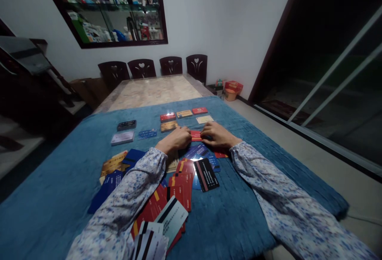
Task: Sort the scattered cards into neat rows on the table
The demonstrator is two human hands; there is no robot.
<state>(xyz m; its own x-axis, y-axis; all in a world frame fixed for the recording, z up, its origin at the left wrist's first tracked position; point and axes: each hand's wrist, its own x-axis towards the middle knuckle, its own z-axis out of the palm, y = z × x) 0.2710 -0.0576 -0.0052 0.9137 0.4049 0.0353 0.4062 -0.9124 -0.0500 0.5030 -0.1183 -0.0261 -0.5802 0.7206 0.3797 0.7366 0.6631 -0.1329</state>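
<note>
Both my hands rest on a blue cloth (59, 196) spread over a table. My left hand (176, 140) and my right hand (217, 134) have their fingers curled and pinch the two ends of a red card (196, 135) between them. Just below my hands lies a heap of loose cards (182, 180), red, blue, black and white, several overlapping. Beyond my hands, small separate stacks sit in rows: a red stack (168, 117), a tan one (184, 113), another red one (199, 110), a pale one (204, 119), a brown one (169, 126), a blue one (147, 134), a black one (126, 125) and a lilac one (122, 137).
Past the cloth the bare marble tabletop (152, 91) runs to several dark chairs (170, 66) by the wall. A glass-fronted wall cabinet (110, 9) hangs above. A dark sliding glass door (334, 73) stands at the right, with containers (232, 88) on the floor near it.
</note>
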